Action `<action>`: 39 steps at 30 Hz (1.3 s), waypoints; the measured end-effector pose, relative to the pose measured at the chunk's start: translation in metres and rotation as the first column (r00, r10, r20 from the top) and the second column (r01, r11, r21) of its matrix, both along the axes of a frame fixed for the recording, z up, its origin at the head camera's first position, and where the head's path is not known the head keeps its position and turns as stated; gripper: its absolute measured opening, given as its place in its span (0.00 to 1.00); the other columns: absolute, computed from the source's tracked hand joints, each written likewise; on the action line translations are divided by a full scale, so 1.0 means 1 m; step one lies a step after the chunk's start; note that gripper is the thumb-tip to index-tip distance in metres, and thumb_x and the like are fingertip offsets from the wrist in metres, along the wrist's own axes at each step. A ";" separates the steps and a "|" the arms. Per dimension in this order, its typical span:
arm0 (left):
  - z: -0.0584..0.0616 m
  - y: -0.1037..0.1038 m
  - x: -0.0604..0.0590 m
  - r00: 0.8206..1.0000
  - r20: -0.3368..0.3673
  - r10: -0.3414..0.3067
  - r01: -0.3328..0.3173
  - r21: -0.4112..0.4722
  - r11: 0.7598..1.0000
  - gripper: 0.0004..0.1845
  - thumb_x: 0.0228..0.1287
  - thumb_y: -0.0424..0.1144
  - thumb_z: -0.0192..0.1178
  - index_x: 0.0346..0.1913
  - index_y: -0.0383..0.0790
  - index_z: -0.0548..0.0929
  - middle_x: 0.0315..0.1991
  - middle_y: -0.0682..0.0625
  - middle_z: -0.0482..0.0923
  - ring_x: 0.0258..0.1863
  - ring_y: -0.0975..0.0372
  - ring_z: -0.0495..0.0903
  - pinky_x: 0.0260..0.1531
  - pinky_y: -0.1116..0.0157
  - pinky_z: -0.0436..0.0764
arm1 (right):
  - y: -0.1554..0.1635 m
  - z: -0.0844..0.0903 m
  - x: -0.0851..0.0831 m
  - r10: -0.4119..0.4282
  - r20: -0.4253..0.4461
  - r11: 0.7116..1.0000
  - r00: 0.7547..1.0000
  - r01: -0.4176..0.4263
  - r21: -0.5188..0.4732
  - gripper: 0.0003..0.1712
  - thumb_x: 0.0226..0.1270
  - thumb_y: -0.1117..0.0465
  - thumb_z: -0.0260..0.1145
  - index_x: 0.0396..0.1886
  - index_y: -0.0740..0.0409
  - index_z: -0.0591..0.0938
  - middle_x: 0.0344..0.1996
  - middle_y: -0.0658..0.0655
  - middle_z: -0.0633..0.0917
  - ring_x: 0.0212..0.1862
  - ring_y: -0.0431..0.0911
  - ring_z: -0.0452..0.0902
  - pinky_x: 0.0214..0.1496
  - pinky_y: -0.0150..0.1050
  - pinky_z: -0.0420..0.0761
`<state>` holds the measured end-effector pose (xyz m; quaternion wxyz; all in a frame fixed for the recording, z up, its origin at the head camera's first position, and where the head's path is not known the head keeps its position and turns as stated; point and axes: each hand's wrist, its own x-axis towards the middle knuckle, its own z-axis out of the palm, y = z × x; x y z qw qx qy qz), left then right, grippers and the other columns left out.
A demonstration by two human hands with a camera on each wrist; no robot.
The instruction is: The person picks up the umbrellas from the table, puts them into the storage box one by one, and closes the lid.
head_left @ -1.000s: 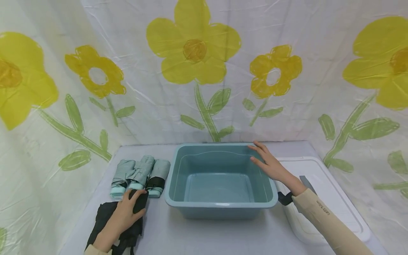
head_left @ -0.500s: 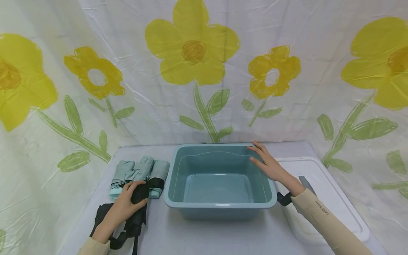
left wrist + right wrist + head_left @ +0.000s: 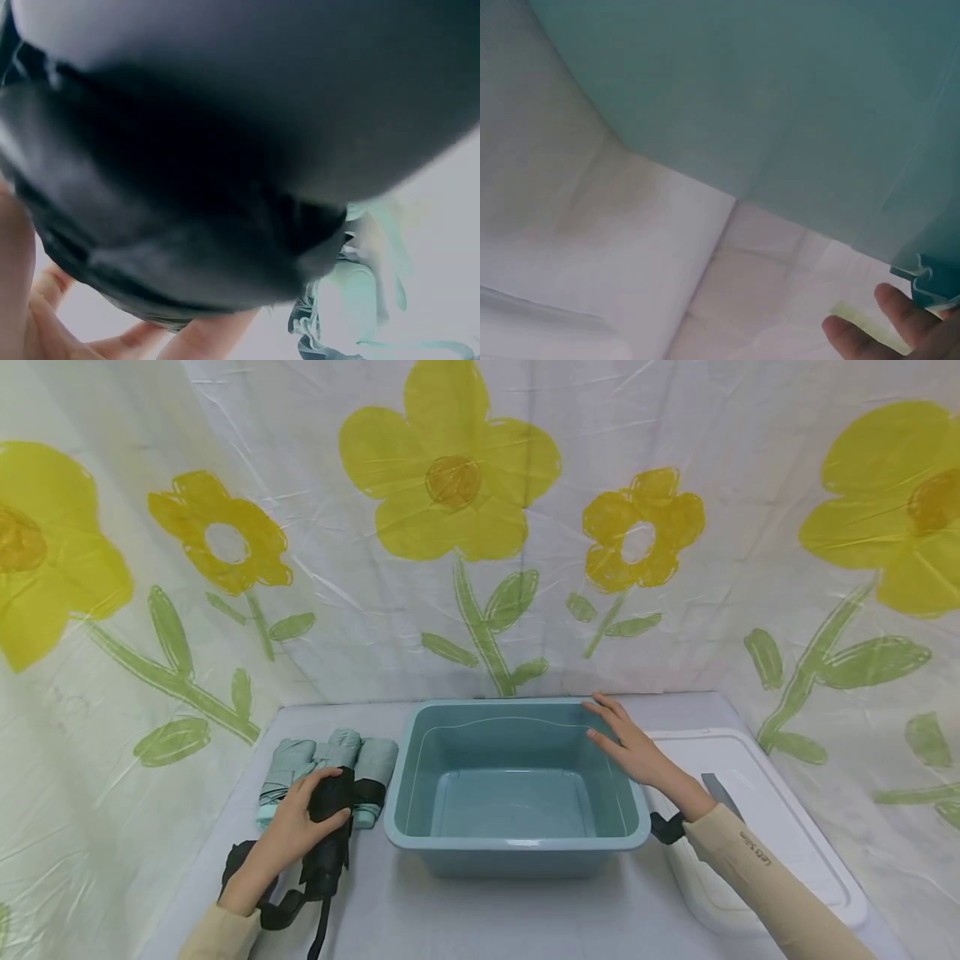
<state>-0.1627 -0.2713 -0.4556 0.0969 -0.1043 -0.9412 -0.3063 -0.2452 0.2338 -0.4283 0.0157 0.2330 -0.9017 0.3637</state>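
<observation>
My left hand (image 3: 288,837) grips a folded black umbrella (image 3: 327,833) and holds it a little above the table, left of the teal plastic basin (image 3: 517,852). The left wrist view is filled by that black umbrella (image 3: 225,150), with my fingers (image 3: 52,315) curled under it. Three folded mint-green umbrellas (image 3: 288,762) lie side by side just behind the hand. My right hand (image 3: 633,747) rests with straight fingers on the basin's right rim. In the right wrist view only a fingertip (image 3: 870,334) shows beside the basin's wall (image 3: 780,97).
A white lid (image 3: 772,810) lies flat right of the basin, under my right forearm. The flower-printed sheet (image 3: 465,527) closes off the back and both sides of the grey table (image 3: 480,918). The basin holds nothing.
My left hand has closed round the black umbrella, lifted it off the table and carried it up and toward the green umbrellas. The right hand has stayed on the basin rim.
</observation>
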 end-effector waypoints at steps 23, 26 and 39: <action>0.024 0.013 -0.017 0.998 0.040 -0.042 0.036 0.140 0.990 0.31 0.58 0.45 0.64 0.62 0.43 0.66 0.64 0.38 0.62 0.62 0.43 0.61 0.49 0.39 0.69 | -0.001 0.004 0.001 -0.031 -0.027 0.996 0.999 0.033 0.080 0.33 0.74 0.49 0.47 0.72 0.57 0.54 0.72 0.63 0.49 0.72 0.61 0.43 0.65 0.64 0.52; 0.026 0.014 -0.021 0.997 0.045 -0.056 0.049 0.153 0.987 0.31 0.58 0.45 0.64 0.63 0.43 0.66 0.65 0.38 0.61 0.63 0.43 0.60 0.50 0.39 0.68 | -0.001 0.005 0.001 -0.030 -0.036 0.995 0.999 0.033 0.090 0.33 0.74 0.49 0.48 0.72 0.58 0.54 0.72 0.63 0.50 0.72 0.61 0.43 0.65 0.64 0.52; 0.040 0.015 -0.030 0.991 0.089 -0.098 0.081 0.179 0.980 0.31 0.61 0.48 0.61 0.64 0.47 0.63 0.66 0.40 0.60 0.64 0.45 0.59 0.51 0.43 0.68 | -0.002 0.007 0.003 -0.039 -0.045 0.991 0.998 0.044 0.125 0.33 0.73 0.49 0.48 0.72 0.58 0.54 0.72 0.63 0.50 0.72 0.61 0.43 0.65 0.64 0.52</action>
